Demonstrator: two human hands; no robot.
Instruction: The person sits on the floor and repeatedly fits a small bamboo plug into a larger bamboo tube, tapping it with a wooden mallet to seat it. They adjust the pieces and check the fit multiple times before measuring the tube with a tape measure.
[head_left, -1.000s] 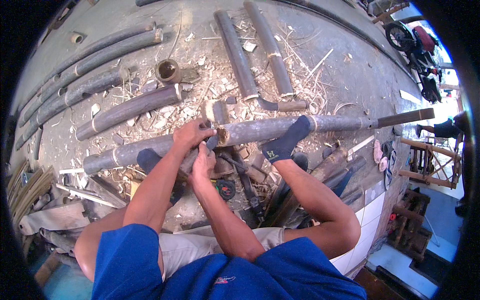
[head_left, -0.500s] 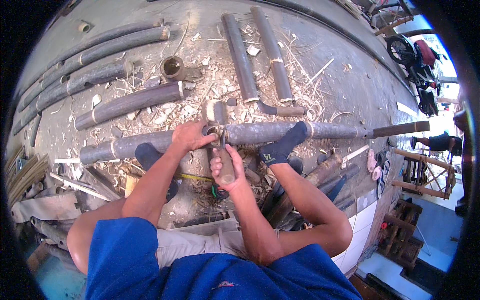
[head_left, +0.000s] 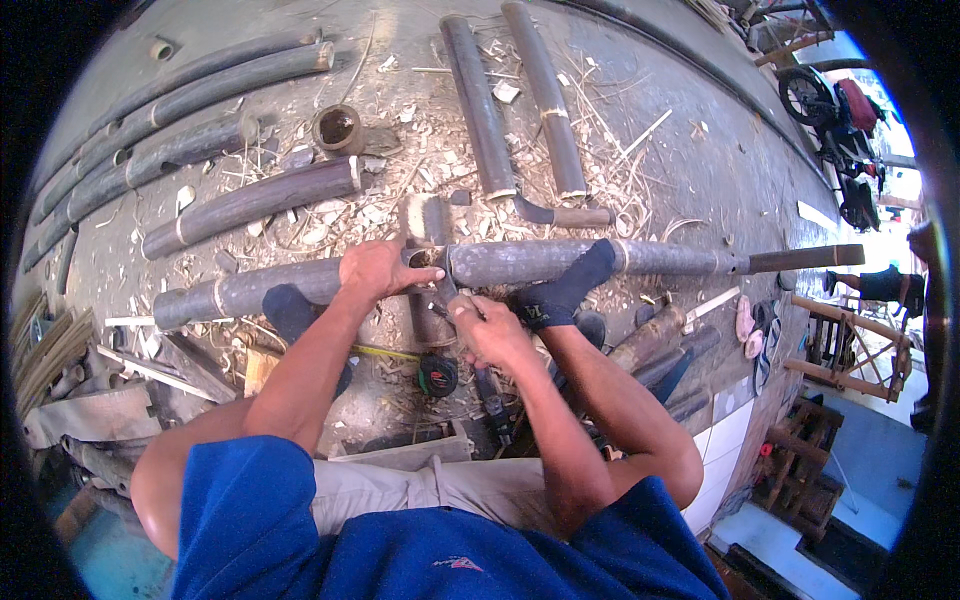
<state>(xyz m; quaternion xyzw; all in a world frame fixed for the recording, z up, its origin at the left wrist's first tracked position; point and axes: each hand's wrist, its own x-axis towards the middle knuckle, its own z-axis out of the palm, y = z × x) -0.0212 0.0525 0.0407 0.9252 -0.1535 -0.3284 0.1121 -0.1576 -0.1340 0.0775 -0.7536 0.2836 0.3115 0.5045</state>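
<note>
A long dark bamboo pole point(head_left: 540, 262) lies crosswise in front of me, with a cut-out notch near its middle. My left hand point(head_left: 375, 270) holds the pole just left of the notch, its thumb stretched out to the notch's edge. My right hand point(head_left: 492, 330) is closed round the handle of a knife, mostly hidden by the fingers. The knife's short dark blade point(head_left: 442, 290) points up into the notch, close to my left thumb. A short bamboo piece point(head_left: 428, 222) lies under the pole, crossing it. My socked right foot point(head_left: 568, 288) rests against the pole, right of the notch.
A tape measure point(head_left: 437, 374) with its yellow tape out lies below the pole. Beyond it are a curved-blade knife point(head_left: 562, 215), several bamboo poles point(head_left: 480, 110), a bamboo ring point(head_left: 337, 131) and scattered shavings. A wooden stool point(head_left: 850, 350) and a motorcycle point(head_left: 825, 120) stand at the right.
My right hand has turned and moved right; the knife handle now tilts down to the right instead of standing nearly straight. My left hand stays on the pole. The tape measure is more exposed.
</note>
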